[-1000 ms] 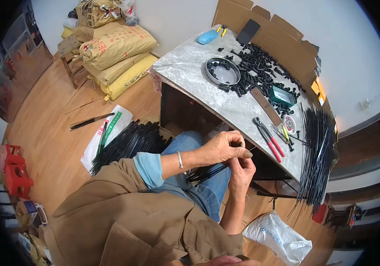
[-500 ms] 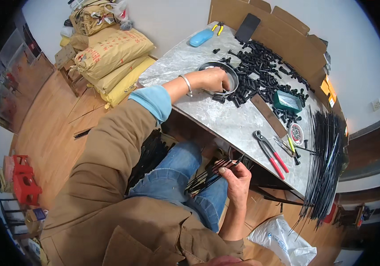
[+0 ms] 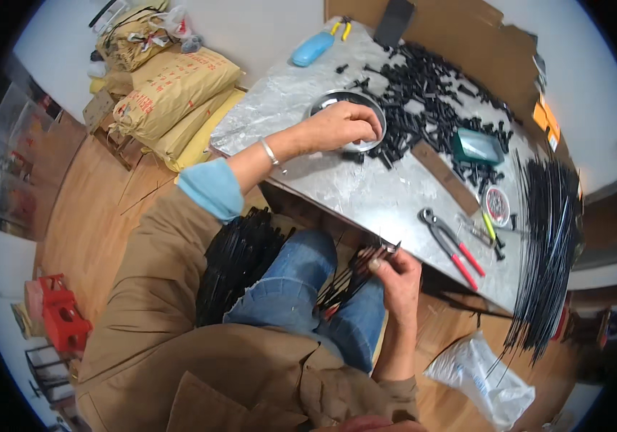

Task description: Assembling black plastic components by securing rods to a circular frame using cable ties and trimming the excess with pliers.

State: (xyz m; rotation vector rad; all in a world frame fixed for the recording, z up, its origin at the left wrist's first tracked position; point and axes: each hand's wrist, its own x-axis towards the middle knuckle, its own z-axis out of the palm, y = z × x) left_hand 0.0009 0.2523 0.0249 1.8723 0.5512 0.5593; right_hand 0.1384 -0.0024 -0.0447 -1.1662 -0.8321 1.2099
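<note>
My left hand (image 3: 344, 127) is over a round metal bowl (image 3: 348, 95) near the table's left front edge. Its fingers curl down toward the rim, and whatever is between the fingertips is hidden. Low in front of my lap, my right hand (image 3: 396, 277) is closed on a bundle of thin black rods (image 3: 351, 281), thumb pressed on top. The upper ends of the bundle reach up by the table edge and are slightly blurred. Many short black bolt-like pieces (image 3: 423, 101) lie heaped beside the bowl.
Red-handled pincers (image 3: 452, 248), a brown bar (image 3: 445, 176), a green tray (image 3: 477, 147) and a small round tub (image 3: 495, 205) lie on the grey table (image 3: 366, 194). Long black wires (image 3: 546, 245) overhang its right end. More black rods (image 3: 240, 263) stand left of my knees.
My left hand has risen a little from inside the bowl, its fingers less deep in it. My right hand still grips the rods. The whole view has shifted slightly.
</note>
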